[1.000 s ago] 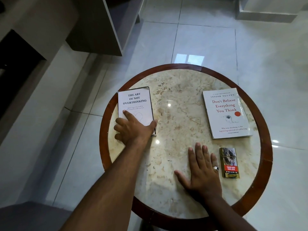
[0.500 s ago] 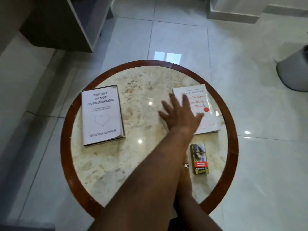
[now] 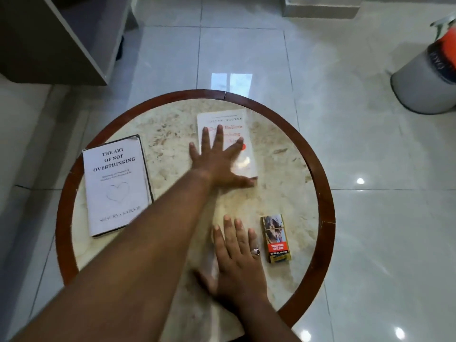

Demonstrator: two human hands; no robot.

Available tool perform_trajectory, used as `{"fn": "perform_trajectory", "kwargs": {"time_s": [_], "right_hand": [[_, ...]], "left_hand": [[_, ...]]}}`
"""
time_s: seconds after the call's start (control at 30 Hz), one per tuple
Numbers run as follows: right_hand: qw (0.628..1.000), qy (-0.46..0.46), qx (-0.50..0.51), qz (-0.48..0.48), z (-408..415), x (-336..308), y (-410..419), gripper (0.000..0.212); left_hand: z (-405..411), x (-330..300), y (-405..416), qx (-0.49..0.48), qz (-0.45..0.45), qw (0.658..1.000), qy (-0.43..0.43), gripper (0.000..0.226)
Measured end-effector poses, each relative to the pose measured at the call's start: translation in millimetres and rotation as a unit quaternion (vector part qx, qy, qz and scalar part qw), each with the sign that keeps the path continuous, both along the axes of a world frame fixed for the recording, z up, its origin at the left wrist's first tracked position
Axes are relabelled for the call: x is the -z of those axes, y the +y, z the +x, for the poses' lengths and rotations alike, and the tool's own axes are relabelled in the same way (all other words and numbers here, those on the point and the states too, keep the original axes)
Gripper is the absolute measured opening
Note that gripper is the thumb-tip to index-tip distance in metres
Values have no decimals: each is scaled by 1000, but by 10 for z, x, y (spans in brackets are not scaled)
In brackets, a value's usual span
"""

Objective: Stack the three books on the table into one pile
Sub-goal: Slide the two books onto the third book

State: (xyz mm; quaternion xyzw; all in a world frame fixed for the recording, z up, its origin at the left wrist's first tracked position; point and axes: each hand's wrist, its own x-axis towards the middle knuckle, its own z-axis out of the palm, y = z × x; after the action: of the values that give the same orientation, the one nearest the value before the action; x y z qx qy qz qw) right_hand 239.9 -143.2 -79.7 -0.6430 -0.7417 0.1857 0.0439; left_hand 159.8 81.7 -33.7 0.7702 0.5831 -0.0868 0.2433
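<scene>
Two books show on the round marble table [image 3: 326, 193]. "The Art of Not Overthinking" [image 3: 116, 183], white with a heart outline, lies flat at the left. "Don't Believe Everything You Think" [image 3: 235, 119], white with red lettering, lies at the far middle and looks blurred. My left hand [image 3: 217, 159] reaches across and presses flat on this book, fingers spread, thumb at its near right corner. My right hand [image 3: 237, 262], wearing a ring, rests palm down on the marble near the front. A third book is not visible.
A small cigarette pack [image 3: 276, 239] lies just right of my right hand. A grey bucket [image 3: 424, 82] stands on the tiled floor at the far right. A dark cabinet [image 3: 61, 40] stands at the far left.
My left hand left the left book, crossed the table and landed on the right book. That book has slid leftward toward the table's middle. My right hand stayed put.
</scene>
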Motion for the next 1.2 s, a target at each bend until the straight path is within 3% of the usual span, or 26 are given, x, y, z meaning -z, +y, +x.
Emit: {"fn": "perform_trajectory", "kwargs": {"time_s": [0.1,0.17,0.27,0.37,0.53,0.8,0.9,1.03,1.2], "right_hand": [[999,-18,-21,20,-51,-32,0,94],[999,-33,-24,23,-58,-92,-4,91],[999,-24,-29,29,-51,-136,12,86],[999,-33,-31,23,-50,-160,29,87],[998,-44,-31,43,-65,-137,10,89],[998,-55,-36,19,-65,-111,13,95],[998,-54,-36,13,-66,-122,13,96],[998,-43,-34,7,-65,-117,2,96],[998,-51,-36,8,-59,-65,-11,97]], "left_hand": [[-338,-48,-29,-44,29,998,-18,122],[-238,-70,-71,-146,48,988,-17,127],[55,-82,-39,-316,12,949,-3,148],[71,-36,-20,-405,-20,914,-8,158],[-166,-106,-90,-401,23,915,31,148],[-354,-325,-142,-375,47,926,-10,145],[-666,-492,-142,-407,65,911,-35,147],[-1222,-631,-259,-502,35,861,-66,145],[-1703,-520,-679,-555,-18,831,-29,141]]}}
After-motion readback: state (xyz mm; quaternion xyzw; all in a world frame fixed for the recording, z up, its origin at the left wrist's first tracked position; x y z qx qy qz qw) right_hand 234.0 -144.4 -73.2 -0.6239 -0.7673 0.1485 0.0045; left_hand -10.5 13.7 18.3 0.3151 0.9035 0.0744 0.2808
